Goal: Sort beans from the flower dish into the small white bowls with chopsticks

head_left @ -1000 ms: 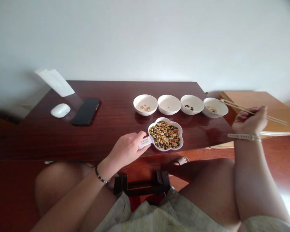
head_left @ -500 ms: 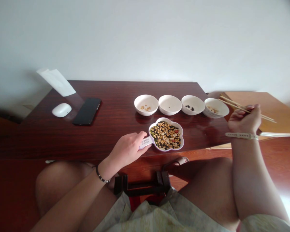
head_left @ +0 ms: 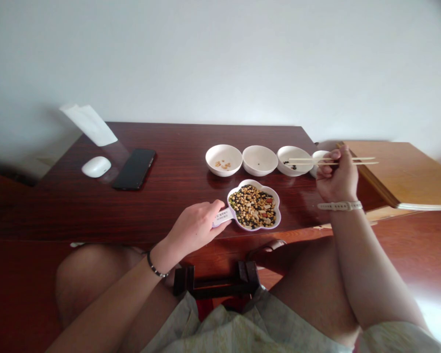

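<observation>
My left hand (head_left: 198, 223) is closed on the handle of a white flower-shaped dish (head_left: 279, 215) with a purple edge. Mixed beans (head_left: 252, 206), black, yellow and green, with some peanuts, fill it. A pair of chopsticks (head_left: 363, 161) lies in my right hand (head_left: 338, 176), their tips over a white bowl (head_left: 299, 151) of a few black beans. My right hand partly covers the rightmost bowl (head_left: 319, 156). To the left stand a bowl (head_left: 220, 149) holding some yellowish pieces and a bowl (head_left: 259, 151) with one tiny dark bean.
On the left of the dark wooden table (head_left: 176, 196) are a black phone (head_left: 135, 169), a white rounded case (head_left: 96, 166) and a white paper packet (head_left: 90, 125). A lighter wooden surface (head_left: 415, 166) adjoins on the right. The wall stands behind.
My right hand has moved left with the chopsticks, from beside the rightmost bowl to in front of it. The chopsticks now lie nearly level. My left hand keeps its hold on the dish.
</observation>
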### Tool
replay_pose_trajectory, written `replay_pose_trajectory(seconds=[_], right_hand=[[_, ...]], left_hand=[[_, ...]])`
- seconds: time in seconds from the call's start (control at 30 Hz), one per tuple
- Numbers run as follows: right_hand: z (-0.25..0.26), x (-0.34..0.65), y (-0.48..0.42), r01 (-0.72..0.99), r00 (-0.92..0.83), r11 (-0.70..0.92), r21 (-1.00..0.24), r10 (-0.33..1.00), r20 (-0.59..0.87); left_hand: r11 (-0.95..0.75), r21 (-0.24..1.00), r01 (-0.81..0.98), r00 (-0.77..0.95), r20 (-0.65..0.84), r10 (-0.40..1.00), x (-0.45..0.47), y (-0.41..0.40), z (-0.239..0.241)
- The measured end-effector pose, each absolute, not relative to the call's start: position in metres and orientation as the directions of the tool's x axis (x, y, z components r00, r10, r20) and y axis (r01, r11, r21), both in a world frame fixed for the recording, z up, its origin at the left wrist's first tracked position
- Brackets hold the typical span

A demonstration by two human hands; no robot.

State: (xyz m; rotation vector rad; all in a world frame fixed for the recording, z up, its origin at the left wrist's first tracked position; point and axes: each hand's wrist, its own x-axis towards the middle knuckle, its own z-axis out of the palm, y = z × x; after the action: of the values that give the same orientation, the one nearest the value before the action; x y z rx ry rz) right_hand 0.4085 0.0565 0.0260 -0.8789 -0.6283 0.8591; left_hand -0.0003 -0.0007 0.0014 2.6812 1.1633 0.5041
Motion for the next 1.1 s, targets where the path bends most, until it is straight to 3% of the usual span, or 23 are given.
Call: replay_pose_trajectory(seconds=[0.17, 0.47, 0.77, 1.1], right_hand=[[0.024, 0.379, 0.054, -0.245, 0.462, 0.39, -0.888, 0.852, 0.247], [0.027, 0.333, 0.038, -0.031, 0.197, 0.192, -0.981, 0.963, 0.182], [0.025, 0.318, 0.035, 0.059, 0.082, 0.152, -0.987, 0.984, 0.157], [0.025, 0.317, 0.033, 0.049, 0.025, 0.135, -0.99, 0.99, 0.136]], left_hand=[[-0.681, 0.293, 0.672, 0.64, 0.233, 0.732, 0.0, 0.0, 0.001], [-0.68, 0.301, 0.669, 0.641, 0.231, 0.732, -0.001, 0.0, 0.0], [-0.682, 0.298, 0.668, 0.642, 0.233, 0.73, -0.001, 0.0, 0.0], [-0.68, 0.302, 0.668, 0.637, 0.24, 0.732, 0.0, 0.0, 0.001]])
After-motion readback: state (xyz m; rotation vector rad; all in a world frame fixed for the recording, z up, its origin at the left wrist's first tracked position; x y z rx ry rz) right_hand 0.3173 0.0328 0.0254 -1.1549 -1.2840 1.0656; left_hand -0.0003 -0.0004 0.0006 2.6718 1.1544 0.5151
